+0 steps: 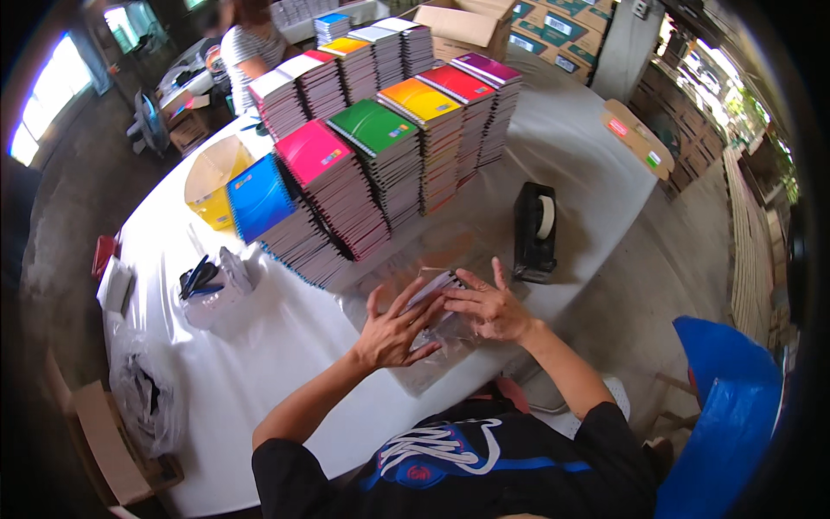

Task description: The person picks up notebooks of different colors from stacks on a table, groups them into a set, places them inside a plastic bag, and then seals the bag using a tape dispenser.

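My left hand and my right hand meet over the near part of the table, fingers stretched and apart. Between them lies a small spiral-bound notebook or thin bundle, its pale edge and dark coil partly showing. Fingertips of both hands rest against it; much of it is hidden beneath them. Clear plastic bags or film spread flat under the hands. Just beyond stand tall stacks of spiral notebooks, with a blue one, a pink one and a green one on top.
A black tape dispenser stands right of my hands. On the left are a white container with scissors, a yellow bin and crumpled plastic. A person is at the far side. An open carton sits behind the stacks.
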The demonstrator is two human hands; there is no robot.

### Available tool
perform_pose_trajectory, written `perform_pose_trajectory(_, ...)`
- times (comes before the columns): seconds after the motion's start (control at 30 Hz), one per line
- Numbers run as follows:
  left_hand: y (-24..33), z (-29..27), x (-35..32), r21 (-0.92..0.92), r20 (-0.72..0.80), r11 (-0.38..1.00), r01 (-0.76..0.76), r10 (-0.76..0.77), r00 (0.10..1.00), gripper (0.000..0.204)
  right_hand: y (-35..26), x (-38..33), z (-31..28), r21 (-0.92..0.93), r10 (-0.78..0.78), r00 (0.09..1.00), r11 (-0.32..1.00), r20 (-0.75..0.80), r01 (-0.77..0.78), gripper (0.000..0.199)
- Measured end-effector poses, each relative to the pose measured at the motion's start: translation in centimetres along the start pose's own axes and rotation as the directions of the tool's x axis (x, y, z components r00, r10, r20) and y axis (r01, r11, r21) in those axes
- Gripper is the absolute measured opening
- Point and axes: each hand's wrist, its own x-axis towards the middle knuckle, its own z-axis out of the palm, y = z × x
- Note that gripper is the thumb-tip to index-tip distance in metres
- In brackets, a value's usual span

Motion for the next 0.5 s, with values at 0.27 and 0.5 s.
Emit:
perform_pose_trajectory(0.27, 0.1, 0.2, -0.4, -0.032, 0.085, 0.996, 0.081, -0.078, 0.993, 0.081, 7.6, -6.8, -2.6, 0.732, 0.887, 0.285, 0.461, -0.363, -0.502, 0.046)
perform_pose_trajectory(0.5, 0.4, -1.1, 0.0, -0.058, 0.117, 0.992, 0.113, -0.105, 0.988, 0.086, 11.0, -6.3, -1.5, 0.844, 0.980, 0.121, -0.070, 0.157, -0.531, 0.037)
